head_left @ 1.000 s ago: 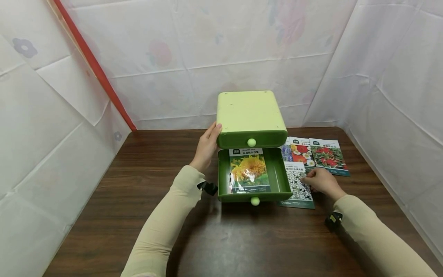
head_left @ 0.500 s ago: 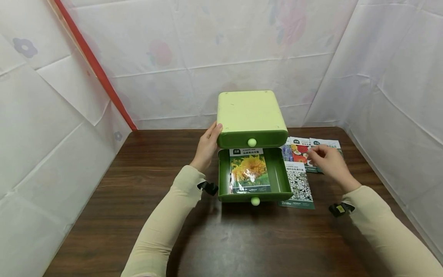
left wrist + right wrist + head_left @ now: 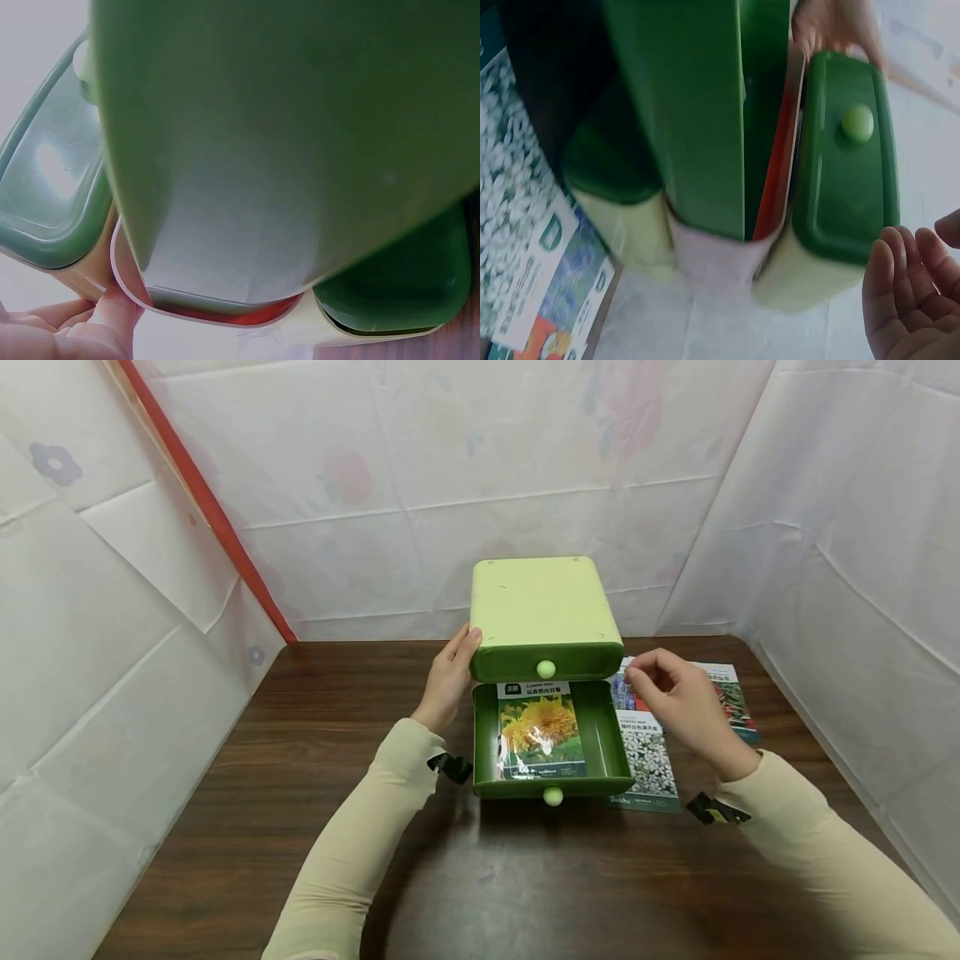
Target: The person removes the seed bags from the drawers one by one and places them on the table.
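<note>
A small drawer cabinet [image 3: 543,597] with a pale green top stands at the middle of the table. Its upper green drawer [image 3: 517,662] is closed; the drawer [image 3: 609,739] below is pulled out. Inside lies a seed packet [image 3: 542,731] picturing yellow flowers. My left hand [image 3: 442,685] rests along the cabinet's left side, its thumb at the top front corner. Just right of the cabinet, my right hand [image 3: 690,706] hovers over the packets with loosely bent fingers and nothing held. The right wrist view shows its fingers [image 3: 907,277] close to the upper drawer's corner.
A white-flower seed packet [image 3: 647,760] lies beside the open drawer. Behind it are several more packets, partly hidden by my right hand; the rightmost packet [image 3: 738,702] pictures red flowers. White sheeting [image 3: 420,510] surrounds the wooden table [image 3: 315,735] at the back and sides.
My right hand has lifted off the white-flower packet and moved up, then left to the cabinet's right side. My left hand and the open drawer stay in place.
</note>
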Tool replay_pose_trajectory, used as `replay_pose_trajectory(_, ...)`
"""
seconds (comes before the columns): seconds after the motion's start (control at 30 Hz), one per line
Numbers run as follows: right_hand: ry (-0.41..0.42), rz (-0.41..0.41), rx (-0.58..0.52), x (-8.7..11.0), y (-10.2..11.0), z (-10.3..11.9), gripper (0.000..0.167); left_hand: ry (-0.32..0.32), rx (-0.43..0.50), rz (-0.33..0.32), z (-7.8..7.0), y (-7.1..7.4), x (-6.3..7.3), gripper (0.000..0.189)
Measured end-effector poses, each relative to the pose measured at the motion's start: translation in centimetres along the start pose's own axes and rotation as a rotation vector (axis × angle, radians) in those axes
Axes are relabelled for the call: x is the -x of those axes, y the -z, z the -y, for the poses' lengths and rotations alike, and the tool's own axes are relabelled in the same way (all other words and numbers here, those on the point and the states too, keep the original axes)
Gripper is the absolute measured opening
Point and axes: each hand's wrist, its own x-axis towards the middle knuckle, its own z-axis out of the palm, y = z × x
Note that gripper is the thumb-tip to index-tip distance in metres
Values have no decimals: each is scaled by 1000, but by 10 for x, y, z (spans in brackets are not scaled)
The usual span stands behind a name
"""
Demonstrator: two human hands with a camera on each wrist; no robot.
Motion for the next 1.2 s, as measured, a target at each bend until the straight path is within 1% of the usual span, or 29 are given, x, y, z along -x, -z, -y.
replay_pose_trajectory(0.2,80,116,71,0,-22,7,12,5,-3,1,-1,0,1,71)
replay_pose_trajectory(0.33,124,230,109,0,-36,9,15,4,0,-2,-2,0,1,72)
replay_pose_trajectory(0.4,145,294,142,0,-43,9,20,2,4,-4,-2,0,1,72)
replay_pose_trajectory(0.47,163,358,197,0,-50,7,28,-1,4,-7,-1,0,1,72)
replay_pose_trajectory(0.57,188,438,291,-1,-58,4,43,-5,1,-12,-1,0,0,72)
replay_pose_trajectory(0.63,188,478,344,-3,-63,2,51,-8,-1,-14,-1,0,0,72)
replay_pose_trajectory(0.73,170,514,395,-5,-68,0,60,-8,-2,-17,-1,-1,0,71)
replay_pose_trajectory(0.9,131,543,487,-5,-74,-1,74,1,-6,-11,-1,-1,0,71)
replay_pose_trajectory(0.97,127,553,523,-5,-76,-1,80,3,-8,-9,-1,-1,0,72)
replay_pose_trajectory(1.13,101,566,595,-5,-81,3,88,0,-3,-12,-2,-1,1,70)
replay_pose_trajectory(1.2,78,577,610,-6,-84,4,91,-1,2,-12,-2,-1,1,69)
